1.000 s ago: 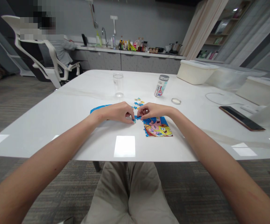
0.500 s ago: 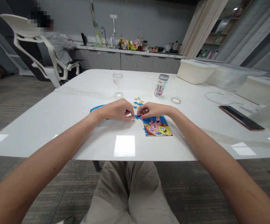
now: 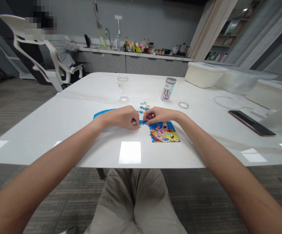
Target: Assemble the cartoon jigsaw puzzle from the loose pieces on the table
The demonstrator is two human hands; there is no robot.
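A partly joined cartoon jigsaw puzzle (image 3: 165, 132) lies near the table's front edge, blue with a yellow and a pink figure. At its upper left corner my right hand (image 3: 157, 115) is closed, fingertips pinching a blue puzzle piece (image 3: 144, 122). My left hand (image 3: 127, 117) is closed as well, thumb and forefinger pinched at the left end of the same blue strip. Behind the hands lie several loose puzzle pieces (image 3: 144, 107). A blue flat thing (image 3: 104, 112), partly hidden, rests under my left wrist.
Farther back stand a clear jar (image 3: 123, 89) and a printed canister (image 3: 168, 89), with a round lid (image 3: 183, 105) beside it. To the right are a dark tablet-like object (image 3: 251, 123), a cable and storage bins (image 3: 205, 75). A person (image 3: 60, 48) sits in a chair at the back left.
My left hand has shifted slightly down, with its fingertips still at the blue strip. My right hand and the joined puzzle have stayed in place.
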